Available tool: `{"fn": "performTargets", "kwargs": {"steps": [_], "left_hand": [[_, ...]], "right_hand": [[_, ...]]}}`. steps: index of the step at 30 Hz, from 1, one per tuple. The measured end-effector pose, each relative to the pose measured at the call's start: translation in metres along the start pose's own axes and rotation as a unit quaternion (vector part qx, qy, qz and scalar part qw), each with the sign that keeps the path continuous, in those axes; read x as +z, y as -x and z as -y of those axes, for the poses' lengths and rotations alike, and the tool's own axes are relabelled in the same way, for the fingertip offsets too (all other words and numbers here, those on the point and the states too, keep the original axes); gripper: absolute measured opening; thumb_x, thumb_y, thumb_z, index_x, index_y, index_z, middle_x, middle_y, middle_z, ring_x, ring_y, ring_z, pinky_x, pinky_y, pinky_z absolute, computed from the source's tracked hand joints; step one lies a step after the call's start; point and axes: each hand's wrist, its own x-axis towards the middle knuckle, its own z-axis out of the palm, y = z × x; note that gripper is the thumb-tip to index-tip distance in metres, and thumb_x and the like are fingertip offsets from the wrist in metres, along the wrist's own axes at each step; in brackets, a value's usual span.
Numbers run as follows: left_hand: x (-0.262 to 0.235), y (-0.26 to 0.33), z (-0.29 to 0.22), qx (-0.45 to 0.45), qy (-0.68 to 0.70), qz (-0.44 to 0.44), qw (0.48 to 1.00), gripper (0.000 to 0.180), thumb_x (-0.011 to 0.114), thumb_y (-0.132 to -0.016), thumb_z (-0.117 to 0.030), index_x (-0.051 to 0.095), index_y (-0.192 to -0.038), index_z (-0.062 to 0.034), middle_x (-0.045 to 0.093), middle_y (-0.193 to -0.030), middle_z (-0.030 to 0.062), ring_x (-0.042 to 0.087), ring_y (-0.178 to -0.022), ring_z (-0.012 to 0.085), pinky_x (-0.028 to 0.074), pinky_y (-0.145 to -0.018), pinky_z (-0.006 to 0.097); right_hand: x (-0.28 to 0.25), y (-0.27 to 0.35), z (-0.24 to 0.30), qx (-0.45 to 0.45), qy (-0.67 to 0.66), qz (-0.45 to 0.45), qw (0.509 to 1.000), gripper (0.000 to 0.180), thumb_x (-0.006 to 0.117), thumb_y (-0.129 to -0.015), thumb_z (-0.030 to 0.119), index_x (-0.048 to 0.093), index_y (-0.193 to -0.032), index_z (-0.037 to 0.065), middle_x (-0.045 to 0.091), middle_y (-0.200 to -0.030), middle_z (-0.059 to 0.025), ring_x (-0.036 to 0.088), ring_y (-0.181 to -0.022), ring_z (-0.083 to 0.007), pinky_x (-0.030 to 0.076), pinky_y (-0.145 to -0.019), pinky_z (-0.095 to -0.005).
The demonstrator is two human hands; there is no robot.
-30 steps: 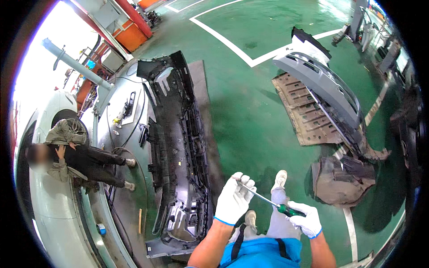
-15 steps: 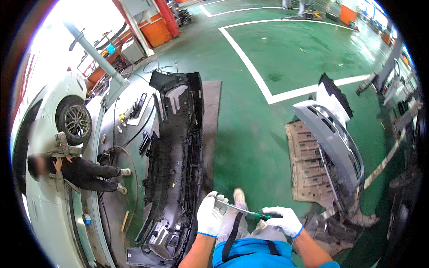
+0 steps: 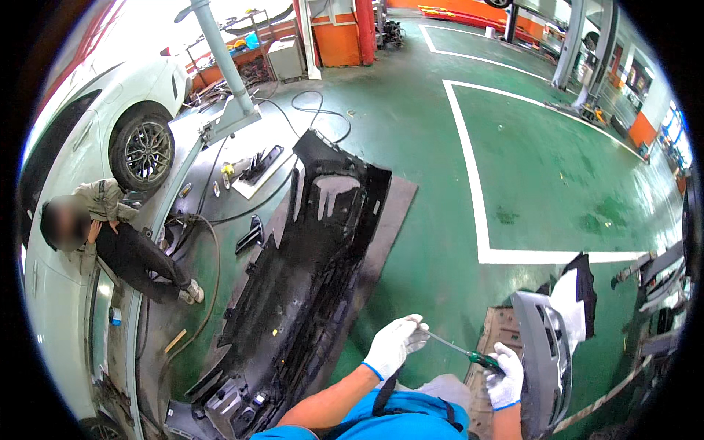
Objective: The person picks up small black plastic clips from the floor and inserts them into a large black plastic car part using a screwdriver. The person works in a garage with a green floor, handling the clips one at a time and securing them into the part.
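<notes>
A screwdriver [image 3: 449, 344] with a long metal shaft and a green handle is held slantwise in front of my body. My right hand [image 3: 506, 375], in a white glove with a blue cuff, is closed round the handle. At the shaft's far end, the fingertips of my gloved left hand [image 3: 397, 344] close on the tip. To the left of my hands lies a long black bumper cover [image 3: 312, 253], its inner side up. Beyond my right hand rests a grey bumper [image 3: 541, 352], partly over a tan perforated panel [image 3: 501, 328].
A person [image 3: 121, 235] leans against the white car [image 3: 70, 315] at left, beside a lift post [image 3: 224, 66]. Hoses [image 3: 214, 271] and small parts lie on the green floor [image 3: 411, 242]. White lines [image 3: 469, 169] mark bays ahead. Flat cardboard [image 3: 400, 209] lies under the black cover.
My view has turned left, so the floor parts sit differently in the picture. Both hands have shifted rightward across it with the screwdriver still between them.
</notes>
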Motion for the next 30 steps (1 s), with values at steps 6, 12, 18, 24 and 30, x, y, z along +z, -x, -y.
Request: {"fn": "performTargets", "kwargs": {"steps": [6,12,18,24,30], "left_hand": [[0.061,-0.106,-0.062,0.057,0.002,-0.008,0.998,0.026,0.059,-0.105,-0.022,0.065,-0.127,-0.0086,0.073,-0.117,0.0091,0.071,-0.105,0.0244,0.055,-0.093,0.04],[0.1,-0.223,-0.12,0.135,0.039,-0.09,0.986,0.026,0.06,-0.104,-0.023,0.066,-0.126,-0.0099,0.073,-0.113,0.0112,0.071,-0.103,0.0279,0.055,-0.092,0.044],[0.156,-0.291,-0.183,0.24,0.122,-0.172,0.948,0.027,0.062,-0.103,-0.026,0.065,-0.125,-0.0104,0.072,-0.113,0.0125,0.07,-0.102,0.0291,0.056,-0.092,0.043],[0.193,-0.347,-0.233,0.305,0.165,-0.171,0.922,0.032,0.06,-0.105,-0.028,0.062,-0.13,-0.0083,0.07,-0.118,0.0133,0.069,-0.108,0.0307,0.055,-0.096,0.044],[0.203,-0.431,-0.29,0.272,0.204,-0.161,0.926,0.045,0.058,-0.104,-0.032,0.058,-0.135,-0.0001,0.069,-0.12,0.0181,0.067,-0.112,0.0347,0.052,-0.104,0.048]], "right_hand": [[0.044,-0.127,0.066,0.031,0.056,0.057,0.996,0.031,0.068,-0.093,0.008,0.064,-0.122,-0.002,0.072,-0.102,-0.0138,0.067,-0.06,-0.0175,0.053,-0.047,-0.0236],[0.101,-0.303,0.119,0.116,0.212,0.189,0.952,0.039,0.072,-0.086,0.001,0.068,-0.124,-0.006,0.075,-0.102,-0.0175,0.07,-0.064,-0.0173,0.05,-0.049,-0.0226],[0.206,-0.444,0.196,0.182,0.343,0.369,0.845,0.047,0.079,-0.083,0.011,0.071,-0.127,-0.001,0.074,-0.097,-0.0115,0.067,-0.071,-0.0145,0.05,-0.058,-0.0264],[0.279,-0.549,0.232,0.24,0.381,0.446,0.773,0.052,0.081,-0.082,0.011,0.071,-0.132,0.004,0.076,-0.106,-0.0096,0.068,-0.08,-0.012,0.054,-0.068,-0.0262],[0.348,-0.65,0.244,0.32,0.411,0.432,0.736,0.054,0.082,-0.081,0.008,0.069,-0.134,0.004,0.075,-0.115,-0.0115,0.069,-0.093,-0.0148,0.057,-0.081,-0.0292]]}}
